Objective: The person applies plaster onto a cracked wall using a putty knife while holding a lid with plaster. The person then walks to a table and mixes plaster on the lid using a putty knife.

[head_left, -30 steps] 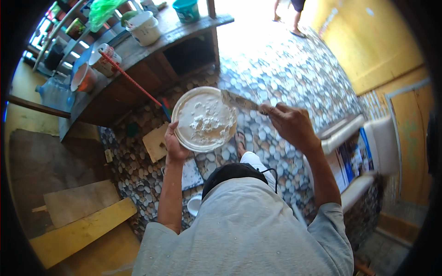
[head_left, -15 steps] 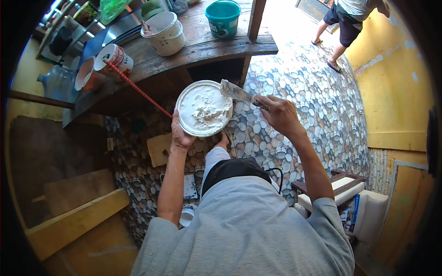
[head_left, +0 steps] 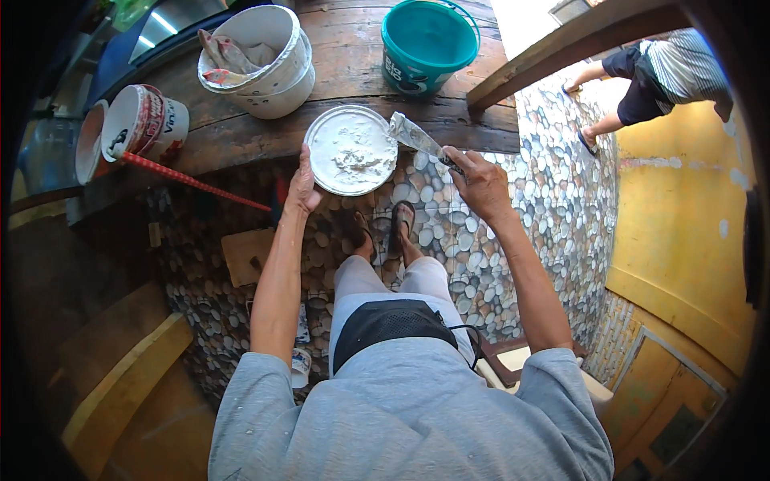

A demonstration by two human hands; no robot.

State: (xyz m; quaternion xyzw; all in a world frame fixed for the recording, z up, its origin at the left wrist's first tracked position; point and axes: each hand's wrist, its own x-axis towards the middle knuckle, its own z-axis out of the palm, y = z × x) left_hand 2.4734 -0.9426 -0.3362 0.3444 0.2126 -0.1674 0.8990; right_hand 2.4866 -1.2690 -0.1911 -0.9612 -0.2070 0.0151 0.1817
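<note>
My left hand grips a round white container or lid by its left edge; a thick white paste covers its face. In my right hand is a putty knife smeared with the same paste, its blade at the container's right rim. The container is held beside the front edge of a dark wooden bench. On that bench, just beyond, are a stacked white bucket with things inside and a teal bucket. Whether the container touches the bench, I cannot tell.
Left, two paint-stained pails and a red pole; a wooden post right of the bench. Pebble-patterned floor lies below. A person in dark shorts stands beside the yellow wall. A cushioned seat is low right.
The view has turned and moved closer to the bench, whose buckets appear larger. Both hands keep their holds and appear higher in the picture. The other person now appears farther right.
</note>
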